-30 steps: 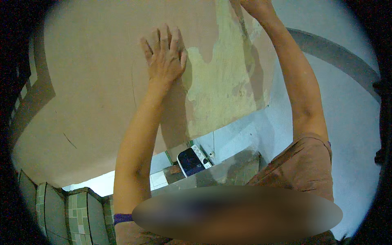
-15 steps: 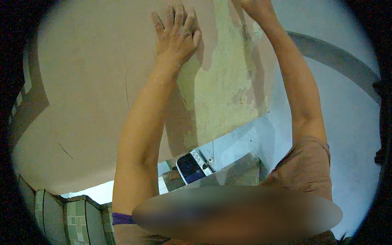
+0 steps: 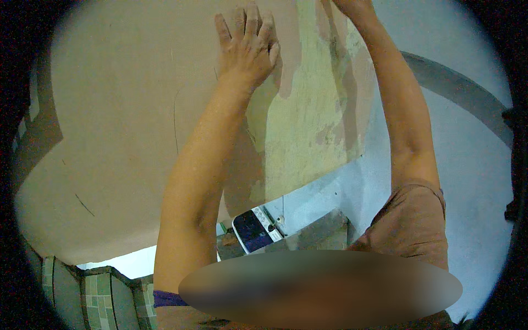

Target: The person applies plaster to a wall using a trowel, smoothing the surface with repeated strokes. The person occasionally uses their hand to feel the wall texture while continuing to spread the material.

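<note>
The left hand [image 3: 247,47] is lying palm down against the beige wall [image 3: 121,110], near the upper edge of the view. Its fingers are spreading apart, with the thumb standing out toward the right; the hand is open, and its back is hiding whatever lies under the palm. The wall is filling most of the view, and a yellow-green patch [image 3: 300,126] with ragged edges is running down its right part, just beside the left hand. The right hand [image 3: 355,8] is reaching up near the right side of this patch, but the upper edge is cutting off its fingers, so I cannot tell how far open it is or what it is holding.

The left forearm [image 3: 203,143] is casting a shadow [image 3: 242,181] onto the wall and the patch. A dark thin line [image 3: 84,204] is slanting across the wall's lower left. To the right, a grey band [image 3: 462,80] is curving across a pale blue wall [image 3: 467,192]. Below, a white washing machine [image 3: 253,231] with a dark lid is standing beside a grey ledge [image 3: 316,234], and tiled steps [image 3: 99,297] are showing at lower left. A brown sleeve [image 3: 415,220] is covering the right shoulder.
</note>
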The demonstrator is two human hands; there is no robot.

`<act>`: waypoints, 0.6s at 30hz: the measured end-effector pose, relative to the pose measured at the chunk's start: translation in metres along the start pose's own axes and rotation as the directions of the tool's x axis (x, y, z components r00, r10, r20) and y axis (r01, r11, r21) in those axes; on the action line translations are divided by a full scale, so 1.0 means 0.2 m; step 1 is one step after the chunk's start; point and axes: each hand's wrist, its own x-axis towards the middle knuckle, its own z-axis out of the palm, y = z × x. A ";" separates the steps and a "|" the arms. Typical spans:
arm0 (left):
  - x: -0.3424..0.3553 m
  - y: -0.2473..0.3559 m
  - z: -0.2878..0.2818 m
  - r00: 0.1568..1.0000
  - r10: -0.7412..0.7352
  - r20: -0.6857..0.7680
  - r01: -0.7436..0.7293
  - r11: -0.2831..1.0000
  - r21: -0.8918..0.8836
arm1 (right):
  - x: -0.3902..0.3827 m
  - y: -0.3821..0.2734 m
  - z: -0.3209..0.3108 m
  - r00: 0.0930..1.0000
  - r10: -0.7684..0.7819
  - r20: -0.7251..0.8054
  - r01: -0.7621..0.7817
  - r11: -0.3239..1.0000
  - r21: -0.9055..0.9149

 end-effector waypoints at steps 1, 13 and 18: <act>0.00 -0.01 0.00 1.000 0.005 -0.012 -0.005 1.000 -0.004 | 0.05 0.01 0.02 0.999 0.044 0.020 -0.044 0.999 0.018; 0.02 0.04 0.07 0.978 0.035 -0.207 -0.012 0.994 0.112 | 0.11 0.05 -0.06 0.994 0.089 0.058 -0.090 0.996 0.024; 0.01 0.04 0.06 0.976 0.046 -0.213 -0.021 0.993 0.117 | 0.36 0.06 0.02 0.986 0.166 0.025 -0.165 0.986 -0.004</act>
